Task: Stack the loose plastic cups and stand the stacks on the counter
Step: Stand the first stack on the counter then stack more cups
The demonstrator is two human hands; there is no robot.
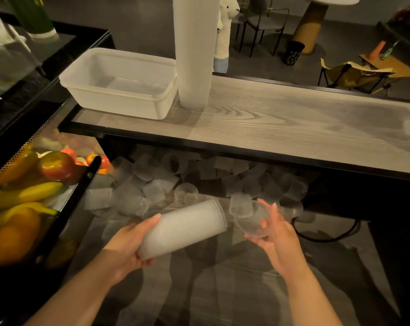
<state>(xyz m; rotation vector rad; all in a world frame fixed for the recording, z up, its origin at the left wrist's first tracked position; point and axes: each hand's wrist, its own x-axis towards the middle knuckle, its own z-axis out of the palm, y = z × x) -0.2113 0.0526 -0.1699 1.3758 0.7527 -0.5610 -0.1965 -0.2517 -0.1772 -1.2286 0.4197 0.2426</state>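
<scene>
Two items in my grip: left hand (pixel 128 243) wraps a partial stack (pixel 185 229), long axis pointing right, mouth facing the single cup (pixel 252 221) my right hand (pixel 275 234) cradles beside it, below the tabletop (pixel 281 128).

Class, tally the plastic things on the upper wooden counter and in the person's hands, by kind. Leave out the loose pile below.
Tall stacks of cups standing on the counter: 1
Clear tubs: 1
Cup stacks in the left hand: 1
Single cups in the right hand: 1
Total: 4
</scene>
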